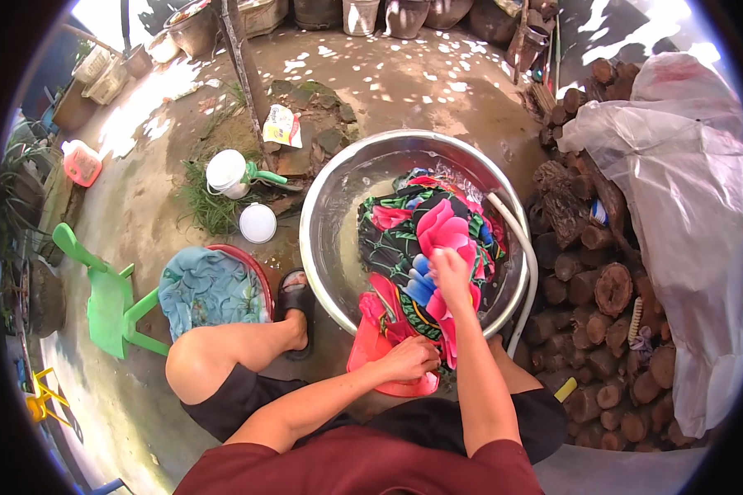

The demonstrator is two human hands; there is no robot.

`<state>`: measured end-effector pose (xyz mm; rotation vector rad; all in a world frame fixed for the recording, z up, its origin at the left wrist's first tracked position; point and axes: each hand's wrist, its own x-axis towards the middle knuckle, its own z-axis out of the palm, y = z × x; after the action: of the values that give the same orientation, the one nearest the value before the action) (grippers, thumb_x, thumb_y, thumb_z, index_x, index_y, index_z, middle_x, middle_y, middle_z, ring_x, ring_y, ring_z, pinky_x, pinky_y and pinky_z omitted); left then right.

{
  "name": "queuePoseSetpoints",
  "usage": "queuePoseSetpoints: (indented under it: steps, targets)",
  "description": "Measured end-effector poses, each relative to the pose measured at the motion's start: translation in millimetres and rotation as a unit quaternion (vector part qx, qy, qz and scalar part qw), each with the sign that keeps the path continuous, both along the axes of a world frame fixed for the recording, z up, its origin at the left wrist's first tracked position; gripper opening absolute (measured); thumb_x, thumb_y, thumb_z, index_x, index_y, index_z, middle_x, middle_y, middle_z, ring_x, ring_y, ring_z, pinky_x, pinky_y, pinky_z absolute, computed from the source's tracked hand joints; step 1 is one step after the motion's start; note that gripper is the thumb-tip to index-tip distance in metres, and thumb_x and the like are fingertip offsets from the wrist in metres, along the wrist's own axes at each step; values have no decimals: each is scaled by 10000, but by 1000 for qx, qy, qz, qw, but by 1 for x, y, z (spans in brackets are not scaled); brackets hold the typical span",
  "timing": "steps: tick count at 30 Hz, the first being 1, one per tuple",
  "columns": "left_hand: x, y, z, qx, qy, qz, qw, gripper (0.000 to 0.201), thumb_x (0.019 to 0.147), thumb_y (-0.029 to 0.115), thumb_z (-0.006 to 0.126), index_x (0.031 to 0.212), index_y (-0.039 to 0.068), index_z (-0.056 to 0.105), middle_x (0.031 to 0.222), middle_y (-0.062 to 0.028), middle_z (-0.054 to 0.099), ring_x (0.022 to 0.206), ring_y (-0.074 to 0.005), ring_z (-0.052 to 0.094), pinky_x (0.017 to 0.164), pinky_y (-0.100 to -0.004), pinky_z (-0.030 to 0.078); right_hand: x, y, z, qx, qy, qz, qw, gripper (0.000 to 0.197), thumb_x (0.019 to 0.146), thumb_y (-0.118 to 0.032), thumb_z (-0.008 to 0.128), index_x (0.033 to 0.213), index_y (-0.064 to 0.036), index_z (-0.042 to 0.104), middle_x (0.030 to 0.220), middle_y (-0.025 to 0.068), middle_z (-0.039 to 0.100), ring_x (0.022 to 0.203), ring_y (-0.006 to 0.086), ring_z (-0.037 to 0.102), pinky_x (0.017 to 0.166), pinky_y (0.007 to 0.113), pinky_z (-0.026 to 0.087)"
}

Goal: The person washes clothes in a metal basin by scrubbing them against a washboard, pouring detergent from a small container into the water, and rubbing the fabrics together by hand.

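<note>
Clenched around a fold of the floral cloth, the right hand is held right of the frame's centre. Curled fingers of the left hand are placed at lower centre, over the red board; whether fabric is pinched there cannot be told. Most of the cloth is contained in the metal basin. Blue fabric is heaped in a red tub, left of centre.
</note>
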<state>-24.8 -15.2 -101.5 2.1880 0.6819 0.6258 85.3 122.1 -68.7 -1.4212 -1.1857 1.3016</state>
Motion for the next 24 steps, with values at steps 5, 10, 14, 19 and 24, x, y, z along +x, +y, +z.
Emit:
queuePoseSetpoints:
  steps: [5,10,14,19,24]
  targets:
    - [-17,26,10,-364,-96,46,925,185,851,181,563,867,22,657,854,-97,678,763,-234,663,677,-353,516,2,-19,-71,177,-456,331,807,407,892,-323,504,1098,28,485,1107,260,547,1062,402,531,904,451,426]
    - [-105,110,-41,-407,-211,459,761,171,847,139,559,917,1,631,861,-109,669,703,-200,658,628,-304,508,9,-49,-3,180,-434,422,775,543,861,-389,537,1171,52,477,998,225,596,954,377,568,840,453,443]
    - [-167,156,-136,-411,-188,588,671,726,796,353,688,1361,43,354,1227,-149,528,1075,-248,532,849,-354,447,14,-55,-11,284,-366,305,832,365,806,-244,608,1068,6,562,937,180,606,895,362,566,794,442,456]
    - [-126,183,-178,-248,-109,662,699,811,754,438,711,1366,61,335,1276,-172,501,1128,-319,513,920,-425,420,-6,-54,-23,280,-355,228,862,170,770,-172,630,866,-36,596,845,138,590,837,332,557,758,428,453]
    - [-75,192,-70,-199,15,496,845,257,804,237,620,911,8,578,802,-219,621,811,-412,602,696,-468,468,-7,-54,-20,271,-453,160,834,183,751,-169,640,754,-44,507,775,141,518,817,328,519,736,434,427]
